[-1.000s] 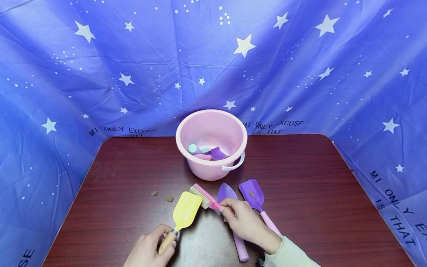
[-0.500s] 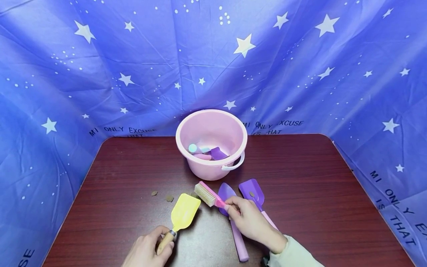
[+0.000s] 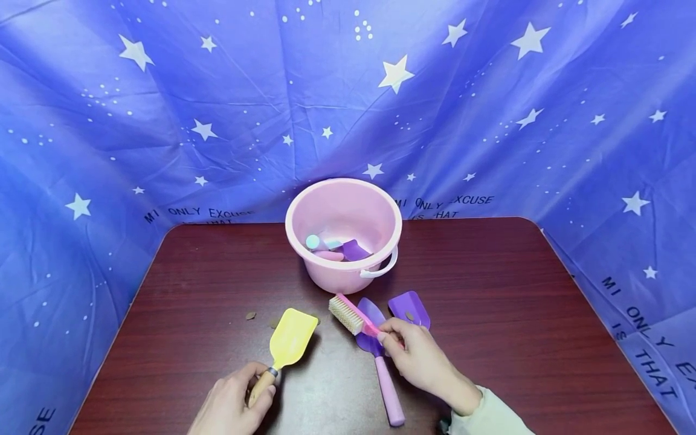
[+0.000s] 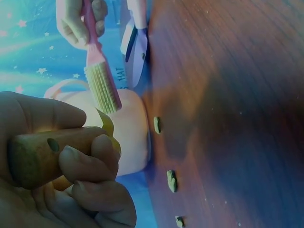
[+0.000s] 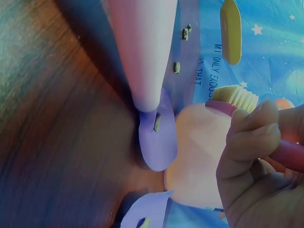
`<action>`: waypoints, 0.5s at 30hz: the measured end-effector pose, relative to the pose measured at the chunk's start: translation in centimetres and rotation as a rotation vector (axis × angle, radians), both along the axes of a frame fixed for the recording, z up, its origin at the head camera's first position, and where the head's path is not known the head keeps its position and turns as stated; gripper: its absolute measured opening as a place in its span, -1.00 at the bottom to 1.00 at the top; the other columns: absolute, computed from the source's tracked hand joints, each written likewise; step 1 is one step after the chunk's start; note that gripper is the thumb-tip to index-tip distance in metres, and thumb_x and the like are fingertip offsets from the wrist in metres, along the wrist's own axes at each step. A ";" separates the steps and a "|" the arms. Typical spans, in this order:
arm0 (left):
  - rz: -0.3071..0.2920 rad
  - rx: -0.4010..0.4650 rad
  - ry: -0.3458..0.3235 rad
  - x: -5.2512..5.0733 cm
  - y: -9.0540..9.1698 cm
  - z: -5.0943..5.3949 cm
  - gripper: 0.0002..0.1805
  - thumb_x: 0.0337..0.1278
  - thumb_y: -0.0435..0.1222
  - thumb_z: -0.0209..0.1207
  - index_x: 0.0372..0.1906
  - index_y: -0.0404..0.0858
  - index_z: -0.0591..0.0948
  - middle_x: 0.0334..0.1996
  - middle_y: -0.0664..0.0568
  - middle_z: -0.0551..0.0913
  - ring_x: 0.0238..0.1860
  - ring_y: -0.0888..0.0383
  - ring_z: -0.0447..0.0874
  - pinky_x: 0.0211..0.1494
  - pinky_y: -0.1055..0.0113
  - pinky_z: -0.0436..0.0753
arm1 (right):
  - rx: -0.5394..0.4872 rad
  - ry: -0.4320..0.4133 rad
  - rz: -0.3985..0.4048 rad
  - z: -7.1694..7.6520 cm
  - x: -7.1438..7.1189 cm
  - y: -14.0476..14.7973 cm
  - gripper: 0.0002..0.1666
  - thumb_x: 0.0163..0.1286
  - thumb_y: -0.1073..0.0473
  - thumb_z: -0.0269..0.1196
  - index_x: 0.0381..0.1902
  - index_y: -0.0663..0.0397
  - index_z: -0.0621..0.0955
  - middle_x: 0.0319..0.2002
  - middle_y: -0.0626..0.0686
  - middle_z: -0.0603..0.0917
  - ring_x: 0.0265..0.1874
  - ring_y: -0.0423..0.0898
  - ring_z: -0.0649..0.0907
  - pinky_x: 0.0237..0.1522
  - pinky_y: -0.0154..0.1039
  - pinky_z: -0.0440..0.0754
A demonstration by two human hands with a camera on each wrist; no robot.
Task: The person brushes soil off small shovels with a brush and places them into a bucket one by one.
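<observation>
Pink brush (image 3: pixel 348 316) is off the table, on the near side of the bucket (image 3: pixel 331 278). Right hand (image 3: pixel 418 361) grips its handle, bristle head sticking out past the fingertips. Yellow scoop (image 3: pixel 293 338): near-left of the bucket, left hand (image 3: pixel 231 399) wrapped round the wooden handle, blade beyond the grip. Purple trowel (image 3: pixel 388 386) (brush partly hides it) lies near side of the bucket. Brown bits (image 3: pixel 251 315) near-left of it, too small to identify.

Bkgd cloth (image 3: pixel 337 78) reads "MI ONLY EXCUSE IS THAT"
</observation>
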State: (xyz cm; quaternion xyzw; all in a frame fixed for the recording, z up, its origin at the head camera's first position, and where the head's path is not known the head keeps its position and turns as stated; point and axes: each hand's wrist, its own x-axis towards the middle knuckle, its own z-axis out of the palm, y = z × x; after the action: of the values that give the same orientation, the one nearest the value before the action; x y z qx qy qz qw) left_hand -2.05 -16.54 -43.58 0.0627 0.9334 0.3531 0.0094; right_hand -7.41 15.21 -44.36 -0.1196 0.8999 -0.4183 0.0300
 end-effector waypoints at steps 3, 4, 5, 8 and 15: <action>0.010 -0.001 0.014 -0.2 -0.2 0.3 -0.76 -0.14 -0.31 0.34 -0.36 0.07 0.57 -0.63 0.44 0.39 -0.64 0.44 0.27 -0.50 0.42 0.32 | 0.007 0.019 -0.011 0.0 0.1 0.4 -0.92 0.35 0.22 0.20 -0.33 -0.05 0.63 -0.66 -0.29 0.44 -0.74 -0.38 0.34 -0.71 -0.40 0.30; 0.014 -0.002 0.016 -0.3 -0.2 0.4 -0.76 -0.14 -0.31 0.35 -0.36 0.07 0.57 -0.63 0.45 0.39 -0.63 0.43 0.27 -0.50 0.42 0.32 | 0.011 0.028 -0.014 0.0 0.1 0.5 -0.92 0.35 0.21 0.20 -0.33 -0.06 0.63 -0.65 -0.29 0.45 -0.74 -0.38 0.34 -0.71 -0.40 0.31; 0.018 -0.003 0.020 -0.4 -0.3 0.5 -0.76 -0.13 -0.31 0.35 -0.36 0.08 0.57 -0.63 0.45 0.39 -0.62 0.43 0.27 -0.49 0.42 0.32 | 0.014 0.037 -0.016 0.0 0.1 0.6 -0.93 0.35 0.21 0.21 -0.34 -0.06 0.63 -0.64 -0.29 0.45 -0.74 -0.38 0.34 -0.70 -0.40 0.31; 0.025 -0.009 0.038 -0.6 -0.5 1.1 -0.75 -0.13 -0.31 0.35 -0.36 0.08 0.58 -0.65 0.44 0.35 -0.62 0.42 0.27 -0.49 0.41 0.32 | 0.022 0.059 -0.025 0.1 0.1 0.9 -0.93 0.35 0.19 0.21 -0.32 -0.11 0.63 -0.64 -0.31 0.45 -0.74 -0.39 0.34 -0.70 -0.40 0.31; 0.023 -0.052 0.140 -1.4 -1.1 2.3 -0.72 -0.16 -0.34 0.37 -0.34 0.07 0.57 -0.67 0.41 0.29 -0.61 0.42 0.27 -0.51 0.42 0.31 | 0.028 0.086 -0.041 0.2 0.3 1.6 -0.92 0.33 0.23 0.23 -0.32 -0.11 0.63 -0.67 -0.33 0.41 -0.76 -0.40 0.29 -0.72 -0.42 0.26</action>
State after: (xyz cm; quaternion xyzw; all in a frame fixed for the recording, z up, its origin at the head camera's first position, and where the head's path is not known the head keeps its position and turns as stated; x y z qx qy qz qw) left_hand -3.44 -17.63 -41.26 0.0762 0.9414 0.3234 -0.0585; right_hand -7.08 16.81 -44.12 -0.1187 0.9084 -0.4007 -0.0154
